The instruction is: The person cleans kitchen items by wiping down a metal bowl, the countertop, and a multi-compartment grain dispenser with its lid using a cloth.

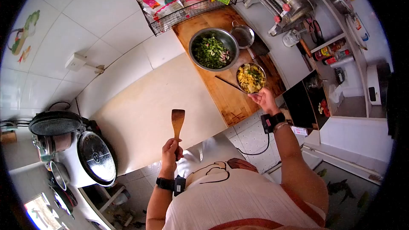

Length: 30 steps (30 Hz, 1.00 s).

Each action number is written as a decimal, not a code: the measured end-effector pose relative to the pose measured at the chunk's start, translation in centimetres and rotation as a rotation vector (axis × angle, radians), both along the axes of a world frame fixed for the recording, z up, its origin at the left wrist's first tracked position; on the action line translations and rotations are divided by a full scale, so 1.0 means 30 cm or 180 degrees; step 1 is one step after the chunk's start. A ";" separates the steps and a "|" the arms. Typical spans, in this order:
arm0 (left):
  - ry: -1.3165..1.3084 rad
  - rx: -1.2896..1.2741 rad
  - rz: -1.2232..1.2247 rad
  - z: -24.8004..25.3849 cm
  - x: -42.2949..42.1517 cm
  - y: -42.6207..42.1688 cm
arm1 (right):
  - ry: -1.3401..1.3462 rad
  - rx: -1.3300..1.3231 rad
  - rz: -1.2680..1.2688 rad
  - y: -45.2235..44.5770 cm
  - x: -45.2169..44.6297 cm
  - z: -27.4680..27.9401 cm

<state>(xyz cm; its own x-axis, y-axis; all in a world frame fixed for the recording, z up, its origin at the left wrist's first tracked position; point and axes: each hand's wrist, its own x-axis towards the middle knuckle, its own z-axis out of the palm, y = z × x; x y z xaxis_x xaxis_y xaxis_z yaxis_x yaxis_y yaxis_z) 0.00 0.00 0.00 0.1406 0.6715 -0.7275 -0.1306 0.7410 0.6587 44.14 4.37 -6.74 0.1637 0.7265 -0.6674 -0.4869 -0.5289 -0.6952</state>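
Note:
My left hand (172,150) is closed round the handle of a wooden spatula (177,121), its blade pointing up over the pale worktop (157,98). My right hand (263,99) is at the lower edge of a small metal bowl (251,78) of yellow and green food, fingers close to its rim and to the end of a dark stick (228,82). Whether the fingers grip the bowl or the stick is hard to tell. Up and left of it, a larger steel bowl (214,49) of chopped greens rests on the wooden board (217,96).
A strainer (243,36) lies at the board's upper right, beside a dark cleaver blade. Behind is a wire rack (164,23) with packets. An open round electric pan (97,158) stands at the left. Shelves with bottles (336,57) are at the right.

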 end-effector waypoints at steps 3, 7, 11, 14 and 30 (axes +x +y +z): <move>0.0090 -0.0022 -0.0196 0.024 0.001 0.021 | 0.0425 0.0034 -0.0186 0.027 0.009 -0.085; -0.0075 0.0026 -0.0293 0.001 0.059 0.037 | 0.0581 0.0248 -0.0342 0.056 0.021 -0.033; 0.0023 -0.0102 -0.0290 0.017 0.073 0.039 | -0.0850 -0.0153 -0.0046 -0.020 -0.017 -0.016; -0.0094 -0.0085 -0.0179 0.011 0.080 0.034 | -0.4245 0.0298 0.1648 -0.055 -0.067 -0.044; -0.0455 0.0140 -0.0333 -0.014 0.134 0.056 | -0.4299 0.0568 0.3471 -0.046 -0.238 0.090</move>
<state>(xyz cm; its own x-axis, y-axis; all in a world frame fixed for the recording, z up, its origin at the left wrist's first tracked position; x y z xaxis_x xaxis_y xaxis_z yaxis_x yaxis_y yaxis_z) 4.01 1.69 -0.41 0.3113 0.6785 -0.6654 -0.1488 0.7263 0.6710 37.00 2.99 -4.05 -0.0824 0.9162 -0.3922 0.9308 -0.0698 -0.3588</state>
